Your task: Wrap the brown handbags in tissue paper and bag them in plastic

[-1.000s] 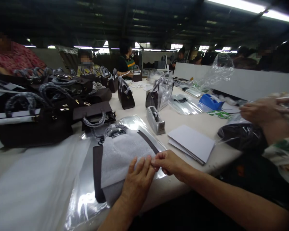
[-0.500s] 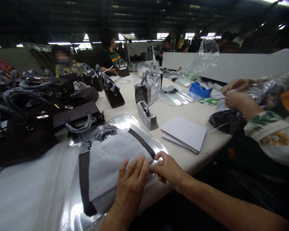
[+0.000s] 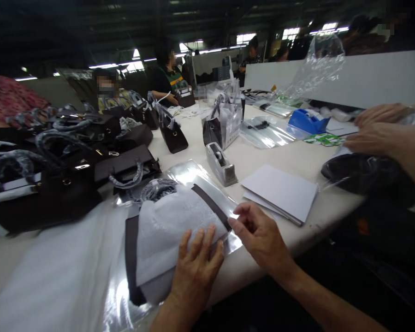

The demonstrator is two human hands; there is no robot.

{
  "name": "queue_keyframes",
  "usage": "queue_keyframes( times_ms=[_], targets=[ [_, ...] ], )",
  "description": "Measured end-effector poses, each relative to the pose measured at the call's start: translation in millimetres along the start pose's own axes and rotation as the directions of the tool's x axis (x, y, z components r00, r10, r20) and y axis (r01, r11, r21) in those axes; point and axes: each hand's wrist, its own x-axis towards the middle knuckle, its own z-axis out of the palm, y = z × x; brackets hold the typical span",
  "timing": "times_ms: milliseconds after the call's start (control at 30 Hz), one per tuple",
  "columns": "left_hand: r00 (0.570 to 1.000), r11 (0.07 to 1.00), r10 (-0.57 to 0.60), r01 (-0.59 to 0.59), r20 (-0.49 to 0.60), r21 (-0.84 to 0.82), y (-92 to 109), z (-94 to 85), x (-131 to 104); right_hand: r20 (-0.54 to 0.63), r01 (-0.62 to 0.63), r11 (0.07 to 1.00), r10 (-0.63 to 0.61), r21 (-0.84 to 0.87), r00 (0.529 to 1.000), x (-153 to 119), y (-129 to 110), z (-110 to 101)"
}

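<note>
A dark bag (image 3: 132, 258) lies on clear plastic near the table's front edge, with white foam wrap (image 3: 173, 221) over most of it. My left hand (image 3: 197, 263) rests flat on the wrap, fingers spread. At the bag's right edge is my right hand (image 3: 259, 230), its fingers curled and thumb near the dark strip (image 3: 210, 205); thumb and fingertips are apart, and nothing shows between them. Wrapped handles (image 3: 159, 188) stick out at the bag's far side.
A grey tape dispenser (image 3: 221, 165) and white cards (image 3: 280, 191) lie beyond the bag. Dark handbags (image 3: 44, 203) crowd the left. Farther right are a blue dispenser (image 3: 307, 122), plastic sleeves (image 3: 266, 131) and another person's hands (image 3: 390, 133). White sheeting (image 3: 55, 272) covers the front left.
My right hand has risen slightly from the bag's edge, and its fingers have opened. My left hand's fingers have spread. The view has shifted left, and the other person's hands have moved.
</note>
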Motion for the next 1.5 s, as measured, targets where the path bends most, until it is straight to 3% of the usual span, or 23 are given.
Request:
queue_keyframes(
  times_ms=[100,233,333,400,467,533,600,700,800,867,967,1033,1100,1167,1300,1433,1500],
  targets=[
    [1.000,0.999,0.009,-0.009,0.004,0.038,3,-0.4,1,0.181,0.042,0.983,-0.074,0.176,0.981,22,-17,11],
    [1.000,1.000,0.020,-0.020,-0.015,0.010,9,-13.8,-6,0.325,0.028,0.999,-0.017,-0.030,0.946,37,-13,30],
    [0.980,0.991,-0.132,0.135,-0.151,0.012,12,-34.5,-30,0.409,0.319,0.907,-0.191,-0.273,0.892,34,-19,37],
    [0.908,0.934,-0.316,0.348,-0.276,0.074,11,-48.1,-52,0.488,0.583,0.731,-0.387,-0.355,0.782,28,-29,45],
    [0.789,0.818,-0.496,0.565,-0.361,0.110,6,-57.7,-72,0.574,0.799,0.514,-0.569,-0.312,0.589,22,-38,60],
    [0.688,0.709,-0.636,0.700,-0.350,0.086,-2,-62.3,-86,0.644,0.916,0.331,-0.655,-0.226,0.395,19,-42,78],
    [0.652,0.670,-0.705,0.741,-0.278,0.042,-9,-63.2,-90,0.686,0.953,0.231,-0.662,-0.197,0.302,20,-41,97],
    [0.641,0.664,-0.738,0.745,-0.211,-0.064,-14,-63.5,-85,0.680,0.961,0.163,-0.680,-0.223,0.273,23,-33,114],
    [0.544,0.567,-0.823,0.779,-0.161,-0.266,-17,-67.9,-74,0.595,0.954,0.179,-0.749,-0.240,0.290,23,-26,121],
    [0.478,0.472,-0.874,0.789,-0.090,-0.393,-21,-73.0,-66,0.533,0.945,0.256,-0.780,-0.205,0.327,22,-25,120],
    [0.431,0.373,-0.902,0.782,0.001,-0.499,-29,-80.1,-57,0.483,0.894,0.446,-0.774,-0.045,0.410,22,-25,115],
    [0.385,0.316,-0.923,0.798,0.031,-0.513,-34,-82.9,-53,0.496,0.851,0.519,-0.760,0.076,0.419,24,-23,109],
    [0.326,0.248,-0.943,0.819,0.063,-0.517,-37,-83.5,-50,0.529,0.850,0.505,-0.767,0.148,0.364,26,-20,104],
    [0.297,0.198,-0.949,0.822,0.105,-0.534,-40,-82.2,-48,0.556,0.881,0.434,-0.787,0.188,0.269,27,-15,100],
    [0.294,0.152,-0.940,0.814,0.172,-0.561,-47,-75.5,-47,0.612,0.932,0.295,-0.783,0.210,0.110,28,-10,99],
    [0.263,0.102,-0.942,0.816,0.209,-0.569,-54,-69.0,-52,0.639,0.967,0.158,-0.769,0.198,-0.005,29,-8,101],
    [0.272,0.092,-0.933,0.815,0.236,-0.573,-56,-68.6,-54,0.654,0.979,0.088,-0.755,0.181,-0.053,30,-5,102]
  ],
)
